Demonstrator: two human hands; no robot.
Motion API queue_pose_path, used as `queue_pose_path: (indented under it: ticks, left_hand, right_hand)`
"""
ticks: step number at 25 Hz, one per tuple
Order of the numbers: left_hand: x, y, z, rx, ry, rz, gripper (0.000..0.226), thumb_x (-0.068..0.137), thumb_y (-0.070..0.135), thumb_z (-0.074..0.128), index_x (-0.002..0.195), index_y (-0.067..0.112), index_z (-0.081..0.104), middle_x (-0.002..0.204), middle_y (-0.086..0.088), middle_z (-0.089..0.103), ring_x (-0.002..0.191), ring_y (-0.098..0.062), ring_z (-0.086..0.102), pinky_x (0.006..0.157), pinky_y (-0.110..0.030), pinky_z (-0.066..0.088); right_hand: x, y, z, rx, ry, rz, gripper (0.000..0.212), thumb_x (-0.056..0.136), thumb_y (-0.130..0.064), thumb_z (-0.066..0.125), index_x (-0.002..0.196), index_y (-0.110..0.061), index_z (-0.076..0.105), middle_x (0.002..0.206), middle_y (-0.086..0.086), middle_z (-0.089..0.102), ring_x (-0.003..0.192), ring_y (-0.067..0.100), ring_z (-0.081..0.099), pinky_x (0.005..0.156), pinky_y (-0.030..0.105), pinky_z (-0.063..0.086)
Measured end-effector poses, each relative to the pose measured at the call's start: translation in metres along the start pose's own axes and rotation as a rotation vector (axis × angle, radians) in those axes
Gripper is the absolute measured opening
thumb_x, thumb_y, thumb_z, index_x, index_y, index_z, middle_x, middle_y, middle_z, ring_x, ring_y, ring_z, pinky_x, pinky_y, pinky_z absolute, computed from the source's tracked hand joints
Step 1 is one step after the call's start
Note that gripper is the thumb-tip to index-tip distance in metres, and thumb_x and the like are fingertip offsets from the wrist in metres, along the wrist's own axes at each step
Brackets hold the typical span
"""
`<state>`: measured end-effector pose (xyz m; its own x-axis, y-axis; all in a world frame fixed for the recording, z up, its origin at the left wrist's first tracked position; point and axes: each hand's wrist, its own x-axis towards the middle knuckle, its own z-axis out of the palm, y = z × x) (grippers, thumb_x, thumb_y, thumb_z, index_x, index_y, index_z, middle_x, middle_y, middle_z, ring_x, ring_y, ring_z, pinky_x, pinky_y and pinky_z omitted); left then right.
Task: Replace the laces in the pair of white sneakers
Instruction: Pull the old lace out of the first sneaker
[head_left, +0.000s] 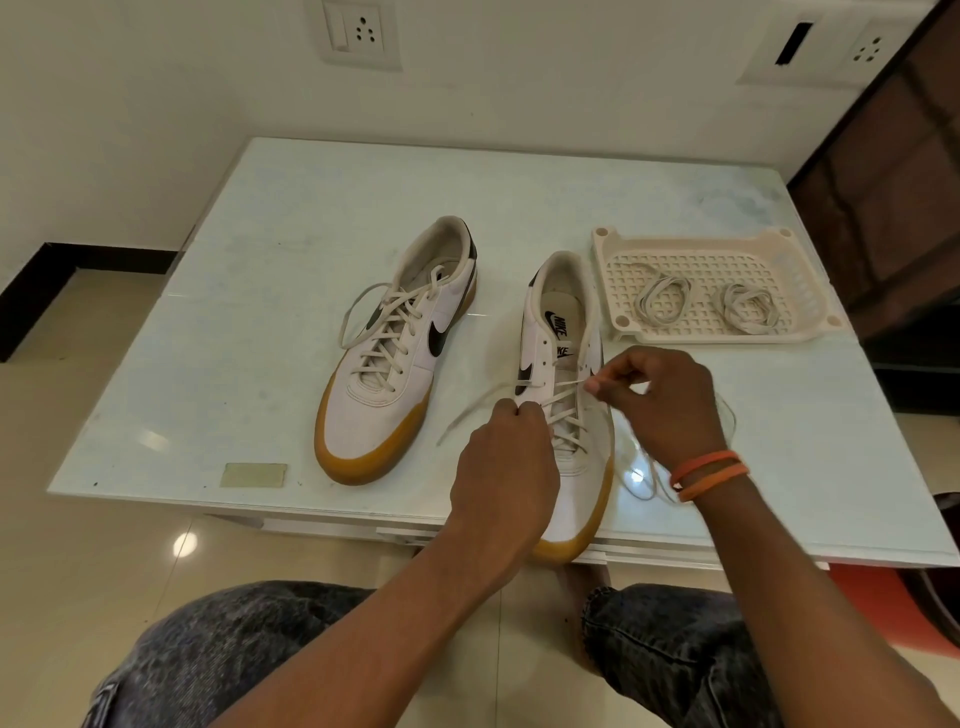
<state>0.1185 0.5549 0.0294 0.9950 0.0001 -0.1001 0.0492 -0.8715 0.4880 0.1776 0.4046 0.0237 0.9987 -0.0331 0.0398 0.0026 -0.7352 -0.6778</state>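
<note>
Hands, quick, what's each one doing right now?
Left hand: pinching the lace of the near sneaker.
Right hand: pinching the same lace at an eyelet.

hands (576, 415) pinch lace (563, 387) on right sneaker (563, 322) | left sneaker (400, 353) laced | tray (613, 244) holds laces (662, 299)

Pale, glossy tabletop (270, 218) set against a wall. Resting directly on it: a fully laced white sneaker (400, 353) at centre; a second, partly laced sneaker (563, 322) just to its right, toe overhanging the near edge; a perforated cream tray (608, 270) at right; a small yellowish label (253, 475) near the front edge.
</note>
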Motion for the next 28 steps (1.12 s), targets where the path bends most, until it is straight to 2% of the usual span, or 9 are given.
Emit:
queue_pose_path:
  ticks: [4, 6, 9, 12, 15, 17, 19, 24, 28]
  left_hand:
    - [0.001, -0.001, 0.002, -0.018, -0.016, -0.013, 0.023, 0.102, 0.025, 0.042, 0.119, 0.014, 0.054, 0.113, -0.003, 0.056, 0.091, -0.017, 0.058, 0.076, -0.025, 0.045]
    - [0.001, -0.001, 0.001, -0.017, -0.025, -0.021, 0.023, 0.102, 0.024, 0.042, 0.12, 0.014, 0.053, 0.112, -0.003, 0.056, 0.091, -0.017, 0.058, 0.077, -0.026, 0.046]
    - [0.002, 0.0, 0.001, -0.02, -0.028, -0.027, 0.024, 0.102, 0.025, 0.042, 0.121, 0.014, 0.053, 0.113, -0.003, 0.056, 0.092, -0.016, 0.058, 0.076, -0.024, 0.043]
    - [0.002, 0.001, -0.001, -0.032, -0.024, -0.033, 0.025, 0.102, 0.027, 0.045, 0.123, 0.016, 0.053, 0.116, -0.002, 0.057, 0.094, -0.014, 0.059, 0.077, -0.023, 0.044]
    - [0.001, 0.003, -0.002, -0.025, -0.02, -0.033, 0.029, 0.101, 0.03, 0.046, 0.127, 0.017, 0.052, 0.121, -0.002, 0.057, 0.098, -0.015, 0.062, 0.079, -0.021, 0.047]
    - [0.001, 0.003, -0.002, -0.01, -0.019, -0.03, 0.029, 0.101, 0.03, 0.045, 0.127, 0.017, 0.052, 0.121, -0.002, 0.057, 0.096, -0.015, 0.062, 0.077, -0.019, 0.045]
    - [0.002, 0.002, -0.001, 0.0, -0.014, -0.028, 0.029, 0.102, 0.03, 0.045, 0.126, 0.017, 0.052, 0.119, -0.002, 0.057, 0.093, -0.014, 0.061, 0.074, -0.018, 0.043]
    - [0.002, 0.0, 0.001, -0.014, -0.022, -0.028, 0.025, 0.101, 0.029, 0.045, 0.122, 0.017, 0.052, 0.113, -0.001, 0.056, 0.081, -0.01, 0.052, 0.072, -0.018, 0.042]
    - [0.003, -0.003, 0.004, -0.009, -0.014, -0.034, 0.023, 0.102, 0.026, 0.043, 0.12, 0.016, 0.052, 0.111, -0.002, 0.056, 0.082, -0.011, 0.052, 0.071, -0.021, 0.039]
  right_hand:
    - [0.006, 0.019, -0.039, -0.032, 0.116, 0.085, 0.015, 0.078, -0.035, 0.077, 0.072, -0.027, 0.066, 0.08, -0.005, 0.069, 0.084, 0.017, 0.063, 0.085, 0.051, 0.048]
    - [0.005, 0.029, -0.054, -0.027, 0.17, 0.139, 0.014, 0.078, -0.031, 0.077, 0.074, -0.021, 0.068, 0.081, 0.001, 0.07, 0.084, 0.021, 0.064, 0.085, 0.043, 0.048]
    - [0.002, 0.029, -0.054, 0.004, 0.121, 0.148, 0.014, 0.078, -0.025, 0.078, 0.081, -0.013, 0.072, 0.079, 0.002, 0.069, 0.084, 0.023, 0.065, 0.079, 0.028, 0.044]
    - [0.001, 0.012, -0.026, 0.098, 0.038, 0.072, 0.029, 0.081, -0.033, 0.075, 0.103, -0.015, 0.07, 0.097, 0.0, 0.068, 0.095, 0.014, 0.062, 0.084, 0.023, 0.042]
    - [0.0, -0.003, 0.005, 0.086, 0.015, -0.014, 0.025, 0.081, -0.039, 0.074, 0.097, -0.021, 0.068, 0.091, -0.007, 0.068, 0.091, 0.01, 0.062, 0.088, 0.034, 0.047]
    - [-0.001, -0.003, 0.016, 0.033, 0.024, -0.026, 0.017, 0.079, -0.036, 0.075, 0.085, -0.022, 0.067, 0.081, -0.008, 0.067, 0.082, 0.012, 0.063, 0.085, 0.046, 0.05]
    - [-0.001, -0.003, 0.019, 0.024, 0.027, -0.026, 0.013, 0.077, -0.031, 0.077, 0.078, -0.026, 0.066, 0.075, -0.009, 0.065, 0.077, 0.013, 0.062, 0.082, 0.051, 0.049]
    - [0.003, -0.005, 0.0, -0.055, 0.078, -0.018, 0.017, 0.082, -0.031, 0.072, 0.071, -0.033, 0.059, 0.077, -0.012, 0.061, 0.086, 0.018, 0.06, 0.086, 0.047, 0.044]
    - [0.013, 0.018, -0.042, 0.146, 0.183, 0.155, 0.009, 0.083, -0.022, 0.072, 0.077, -0.018, 0.067, 0.074, -0.002, 0.065, 0.079, 0.019, 0.061, 0.086, 0.043, 0.05]
